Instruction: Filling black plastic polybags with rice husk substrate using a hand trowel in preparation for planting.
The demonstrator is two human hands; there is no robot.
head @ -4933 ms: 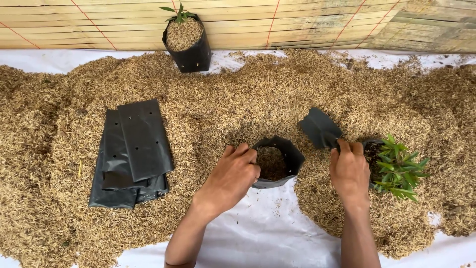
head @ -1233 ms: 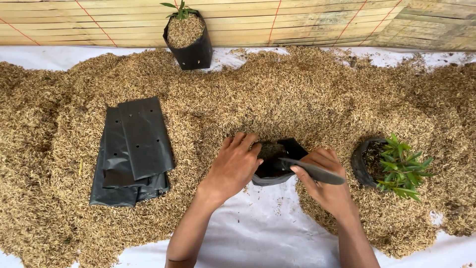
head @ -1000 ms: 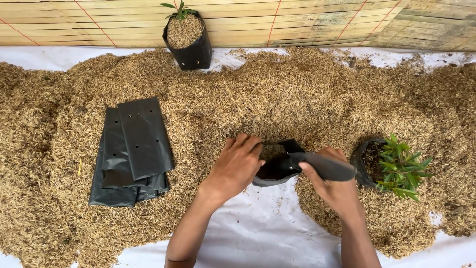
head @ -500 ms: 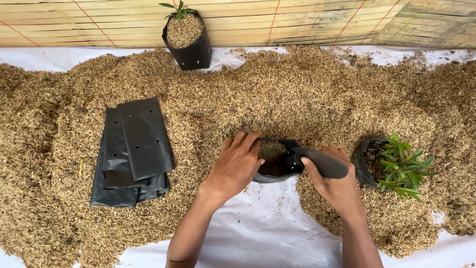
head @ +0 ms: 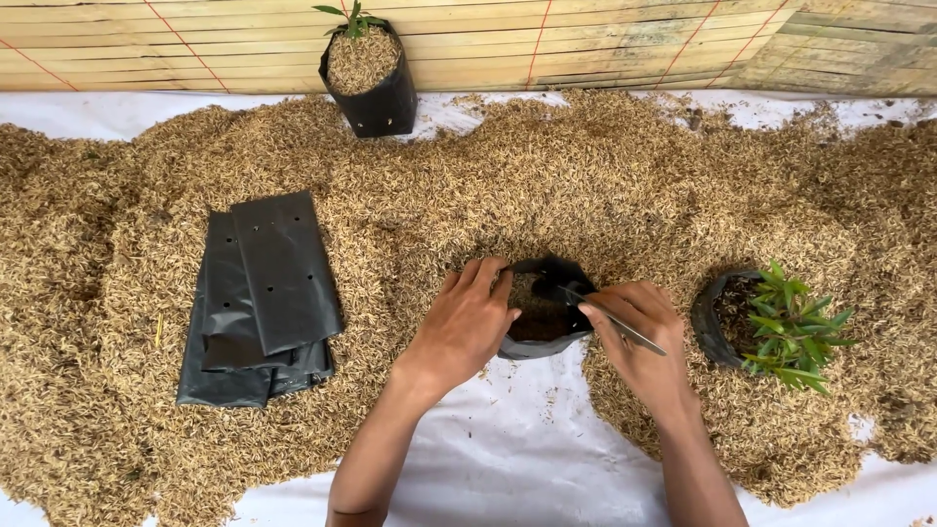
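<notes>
While the left hand (head: pixel 468 322) curled around the left rim of a small black nursery bag (head: pixel 543 332) near the centre of the frame, its fingers gripped the plastic edge and its thumb lay along the near side. The bag sat partly filled with dark soil, at the spot where the heap of rice husk (head: pixel 605 185) met the white sheet (head: pixel 508 459) spread on the ground. The right hand (head: pixel 634 337) was closed on a flat black piece of plastic, seemingly a folded empty bag (head: pixel 610 320), pinched between thumb and fingers; its far end reached over the right edge of the small bag's mouth, touching or very nearly touching the rim.

Just right of that hand, well into the husk, stood another black bag holding a green leafy seedling (head: pixel 791 327), its leaves leaning toward the right side of the frame. In the left part of the frame lay a stack of flat black nursery bags (head: pixel 259 293) with punched holes, resting on the husk and well apart from both hands. At the upper middle of the frame, against a bamboo-slat wall (head: pixel 586 39), stood a third black bag topped up with husk and carrying a tiny green sprout (head: pixel 366 73). Both forearms came in from the lower edge of the frame.
</notes>
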